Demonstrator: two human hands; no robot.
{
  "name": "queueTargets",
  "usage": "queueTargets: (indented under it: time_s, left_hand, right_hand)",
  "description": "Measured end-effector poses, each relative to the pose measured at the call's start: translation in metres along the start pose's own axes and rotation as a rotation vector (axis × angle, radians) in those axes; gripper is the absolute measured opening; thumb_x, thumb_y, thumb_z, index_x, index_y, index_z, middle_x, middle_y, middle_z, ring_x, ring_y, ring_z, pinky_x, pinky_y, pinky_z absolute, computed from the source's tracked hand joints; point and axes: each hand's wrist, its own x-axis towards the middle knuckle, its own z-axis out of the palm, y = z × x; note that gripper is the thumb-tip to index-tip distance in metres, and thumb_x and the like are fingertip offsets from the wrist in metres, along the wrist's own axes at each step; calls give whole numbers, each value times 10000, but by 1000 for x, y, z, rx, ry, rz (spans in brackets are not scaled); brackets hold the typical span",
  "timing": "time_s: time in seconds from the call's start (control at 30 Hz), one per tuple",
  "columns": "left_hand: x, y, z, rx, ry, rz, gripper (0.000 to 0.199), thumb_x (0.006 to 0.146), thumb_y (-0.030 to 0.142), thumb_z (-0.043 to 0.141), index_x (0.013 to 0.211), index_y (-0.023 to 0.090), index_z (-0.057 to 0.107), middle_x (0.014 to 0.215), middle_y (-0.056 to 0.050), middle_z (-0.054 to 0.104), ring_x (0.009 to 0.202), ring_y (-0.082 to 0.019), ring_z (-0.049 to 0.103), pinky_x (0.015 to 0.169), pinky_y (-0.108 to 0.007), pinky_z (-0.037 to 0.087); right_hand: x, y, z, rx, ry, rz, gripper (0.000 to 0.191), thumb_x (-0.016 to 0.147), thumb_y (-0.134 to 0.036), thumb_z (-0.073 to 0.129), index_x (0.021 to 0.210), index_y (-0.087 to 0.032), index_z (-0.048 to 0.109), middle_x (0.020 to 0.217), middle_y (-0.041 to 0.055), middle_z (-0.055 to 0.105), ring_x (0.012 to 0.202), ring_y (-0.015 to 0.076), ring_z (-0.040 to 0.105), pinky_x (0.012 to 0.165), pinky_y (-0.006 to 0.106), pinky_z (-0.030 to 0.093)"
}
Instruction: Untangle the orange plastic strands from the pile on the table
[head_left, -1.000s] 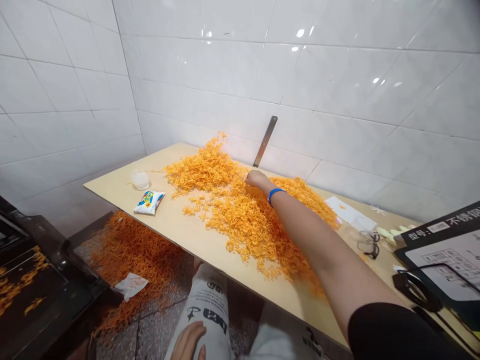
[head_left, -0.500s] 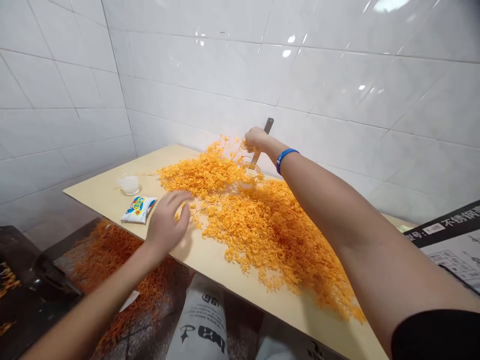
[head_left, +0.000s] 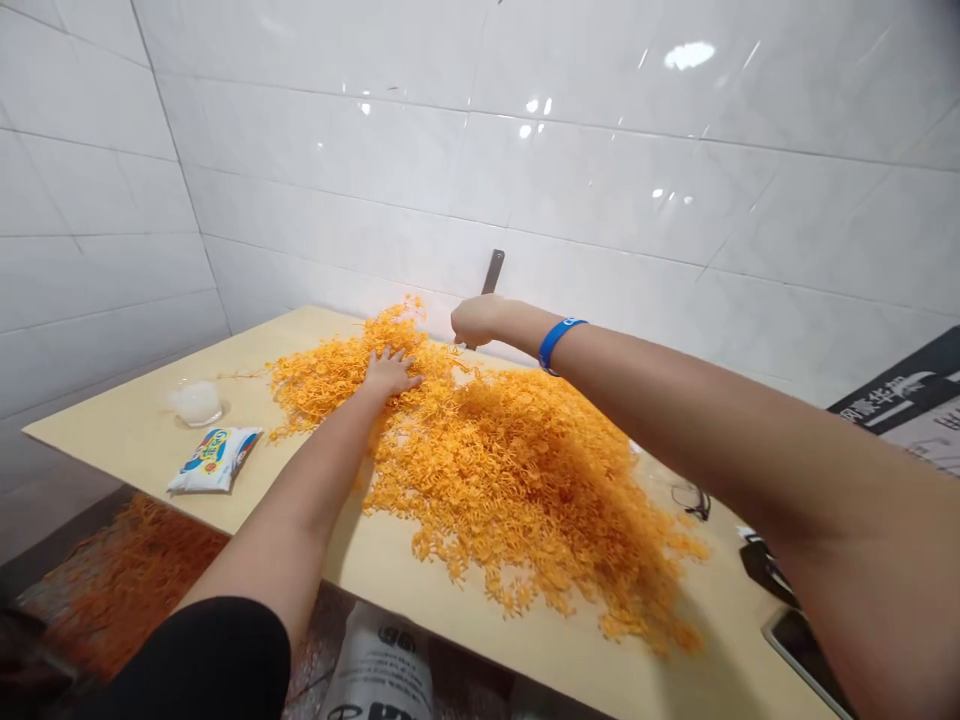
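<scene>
A tangled heap of small orange plastic pieces (head_left: 517,470), joined on thin strands, spreads over the pale tabletop (head_left: 292,450). My left hand (head_left: 390,374) lies on the heap's left part, palm down and fingers spread. At the heap's back edge my right hand (head_left: 478,319) is closed, its fingers curled under. Whatever it grips is hidden behind the back of the hand. A dark flat metal bar (head_left: 493,271) stands against the wall just behind my right hand; its lower part is covered.
On the table's left are a clear cup (head_left: 198,402) and a white, blue and yellow packet (head_left: 215,460). A phone (head_left: 806,655) and a dark cable (head_left: 694,500) lie at right. Orange strands (head_left: 139,580) cover the floor. Tiled walls (head_left: 330,160) enclose the back and left.
My left hand has moved forward from the table's front side onto the heap and spread its fingers. My right hand has lowered slightly beside the bar. The view has shifted right.
</scene>
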Motion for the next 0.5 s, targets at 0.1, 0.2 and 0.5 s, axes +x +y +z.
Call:
queueTargets:
  time_s: [0.1,0.2,0.5]
  left_hand:
    - [17,-14,14,108,-79,-41,515,907,472,477,1343,207,544,1511,-76,421,1459,-343,211,1161,-591,142]
    - [29,-21,21,151,-135,-87,504,928,383,461,1415,254,475,1561,-44,334,1471,-354,166,1158,-609,121]
    - [35,-16,15,234,-190,-94,620,900,321,508,1488,196,358,1597,-105,208,1475,-387,86,1149,-628,82]
  right_hand:
    - [-34,15,0,-43,-70,-7,279,888,-276,595,1063,-112,737,1044,164,729,976,302,668,768,361,501]
    - [-75,46,-5,-58,-32,43,268,900,-260,554,1071,-158,734,1034,134,731,900,271,671,683,333,462]
    - [-164,115,-20,237,607,296,322,928,-325,453,715,-172,640,710,88,642,736,224,581,626,325,358]
